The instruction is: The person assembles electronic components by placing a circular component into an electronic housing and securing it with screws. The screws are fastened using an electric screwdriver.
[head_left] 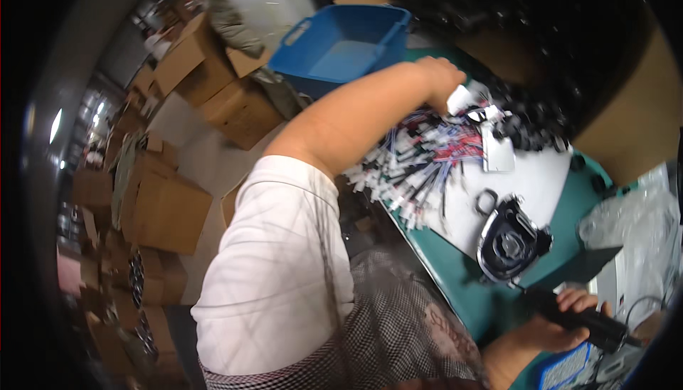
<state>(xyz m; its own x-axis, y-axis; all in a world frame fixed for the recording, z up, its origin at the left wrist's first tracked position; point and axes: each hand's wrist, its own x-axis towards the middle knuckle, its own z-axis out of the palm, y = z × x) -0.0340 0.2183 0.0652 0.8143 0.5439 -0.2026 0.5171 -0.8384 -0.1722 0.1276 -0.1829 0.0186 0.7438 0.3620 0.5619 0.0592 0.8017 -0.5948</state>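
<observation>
My left hand [440, 81] reaches across to the far side of the bench, over a heap of bundled wires with white connectors [427, 155]. Its fingertips are at a small white piece [461, 100], blurred, so their grip does not show. In my right hand [551, 329], low on the right, is a black electric screwdriver [594, 322], its thin tip pointing left. Just beyond that tip a black plastic housing [509, 241] with a round part in its middle lies on a white sheet [469, 209]. A white rectangular piece [498, 150] rests beside the wires.
The green bench top [445, 262] carries small black parts [533, 123] at the back. A blue tub [334, 49] stands beyond my left arm. Clear plastic bags [629, 219] lie at the right. Cardboard boxes [167, 201] crowd the floor to the left.
</observation>
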